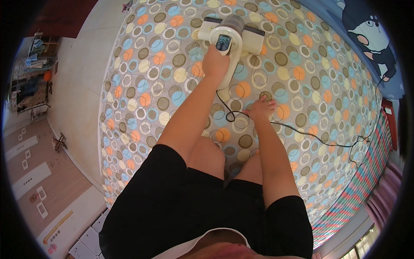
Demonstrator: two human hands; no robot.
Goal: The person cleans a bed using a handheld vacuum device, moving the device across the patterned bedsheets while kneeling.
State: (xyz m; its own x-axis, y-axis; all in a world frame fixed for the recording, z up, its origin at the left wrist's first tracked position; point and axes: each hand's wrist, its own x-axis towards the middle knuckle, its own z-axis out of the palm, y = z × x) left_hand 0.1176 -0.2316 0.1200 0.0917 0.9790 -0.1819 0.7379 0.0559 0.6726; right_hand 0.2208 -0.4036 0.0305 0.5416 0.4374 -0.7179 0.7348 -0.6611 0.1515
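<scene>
My left hand (216,64) grips the handle of a white handheld mattress vacuum cleaner (254,40), whose wide head rests on a bed sheet with a circle pattern (181,74). A small lit display is on top of its body, above my fingers. My right hand (261,108) leans on the sheet with its fingers apart, holding nothing. A black power cord (304,132) leaves the vacuum's handle end, makes a small loop left of my right hand, passes by the wrist and runs off to the right.
A blue cloth with a cartoon animal (372,35) lies at the upper right. A striped textile (349,200) borders the bed's right side, near a purple curtain (385,194). At the left are the pale floor (84,64), a shelf with folded cloth (38,61) and a small wooden stool (59,142).
</scene>
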